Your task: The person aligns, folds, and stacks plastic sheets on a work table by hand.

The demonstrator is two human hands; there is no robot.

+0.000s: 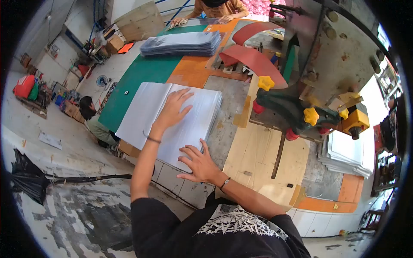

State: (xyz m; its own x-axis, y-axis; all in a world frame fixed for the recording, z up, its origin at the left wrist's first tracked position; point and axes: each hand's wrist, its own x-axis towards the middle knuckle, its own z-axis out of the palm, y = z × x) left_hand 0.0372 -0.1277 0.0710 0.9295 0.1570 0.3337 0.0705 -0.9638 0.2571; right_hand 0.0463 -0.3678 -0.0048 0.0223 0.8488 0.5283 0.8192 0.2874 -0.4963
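A stack of white sheets (142, 107) lies on the table in front of me, close to its near left edge. My left hand (174, 107) rests on the top sheet with its fingers spread, and a dark band circles that wrist. At the stack's near right corner is my right hand (198, 163), fingers apart and slightly bent, by the sheet edges. Neither hand grips anything that I can see. Whether the right fingertips press on the paper I cannot tell.
A machine (318, 73) with yellow knobs stands at the right over a pale wooden board (262, 159). Red curved strips (254, 60) lie behind. Clear sheets (180, 44) are stacked farther back, white sheets (344, 150) at far right. Another person (215, 10) works across the table; someone crouches left.
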